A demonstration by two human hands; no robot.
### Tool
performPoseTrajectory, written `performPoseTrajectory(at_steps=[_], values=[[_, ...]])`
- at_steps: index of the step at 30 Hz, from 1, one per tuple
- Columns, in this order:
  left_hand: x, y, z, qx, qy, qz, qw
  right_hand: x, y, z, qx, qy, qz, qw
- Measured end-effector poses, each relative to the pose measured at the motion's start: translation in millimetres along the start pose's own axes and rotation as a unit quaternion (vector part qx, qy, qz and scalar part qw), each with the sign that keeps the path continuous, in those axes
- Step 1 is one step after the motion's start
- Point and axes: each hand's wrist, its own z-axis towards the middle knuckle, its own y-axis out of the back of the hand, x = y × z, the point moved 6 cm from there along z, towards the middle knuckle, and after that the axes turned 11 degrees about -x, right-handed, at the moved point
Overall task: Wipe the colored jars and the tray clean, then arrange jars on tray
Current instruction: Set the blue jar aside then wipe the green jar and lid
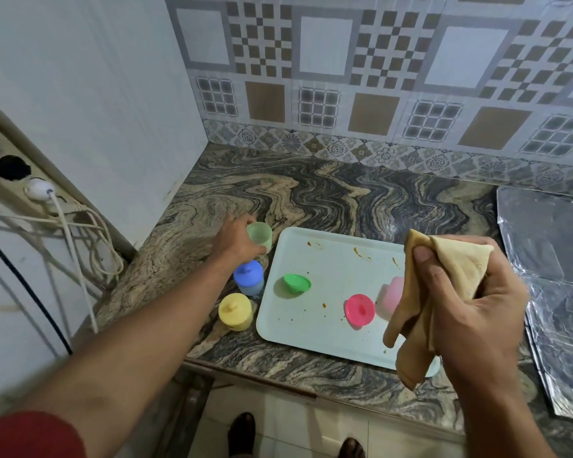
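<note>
The left hand (237,241) curls its fingers round the lidless green jar (259,236) on the counter (311,193), just left of the stained tray (328,325). The right hand (470,302) grips a tan cloth (444,269) above the tray. Green lid (297,283), pink lid (360,310) and pink jar (392,295) lie on the tray; blue jar (248,278) and yellow jar (235,311) stand beside it.

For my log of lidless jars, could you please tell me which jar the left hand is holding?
The green jar, open-topped, gripped by the left hand; blue jar and yellow jar stand lidded.

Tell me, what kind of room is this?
Most likely a home kitchen: a marbled stone countertop against a patterned tile backsplash, with a stained white tray and a foil-covered surface, perhaps a stove.
</note>
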Motion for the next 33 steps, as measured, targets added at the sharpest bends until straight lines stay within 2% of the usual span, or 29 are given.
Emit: performPoseTrajectory(at_steps=[9, 11, 14, 16, 18, 22, 25, 28, 31, 32, 33], values=[[12, -19, 1, 0.060, 0.005, 0.063, 0.996, -2, 11, 1, -0.001, 0.019, -0.012, 1.000], [9, -15, 0, 0.042, -0.006, 0.070, 0.997, -3, 13, 1, -0.002, 0.020, -0.015, 1.000], [-17, -1, -14, -0.017, -0.119, 0.014, 0.993, -5, 19, 2, -0.006, 0.019, -0.018, 1.000], [-41, 0, -36, 0.019, -0.221, 0.016, 0.975, -6, 21, 2, -0.009, 0.019, -0.018, 1.000], [-60, -12, -62, 0.086, -0.301, 0.073, 0.947, -7, 22, 2, -0.010, 0.021, -0.019, 1.000], [-68, -43, -88, 0.139, -0.352, 0.170, 0.910, -8, 23, 1, -0.007, 0.024, -0.026, 0.999], [-70, -52, -91, 0.132, -0.345, 0.189, 0.910, -9, 27, -1, -0.009, 0.023, -0.027, 0.999], [-71, -46, -85, 0.107, -0.279, 0.120, 0.947, -11, 37, -2, -0.015, 0.020, -0.027, 0.999], [-68, -28, -75, 0.093, -0.135, -0.071, 0.984, -13, 44, -3, -0.021, 0.019, -0.035, 0.999], [-69, -20, -74, 0.101, -0.073, -0.167, 0.978, -13, 45, -3, -0.027, 0.019, -0.038, 0.999], [-71, -11, -77, 0.123, -0.008, -0.266, 0.956, -14, 46, -3, -0.032, 0.014, -0.041, 0.999]])
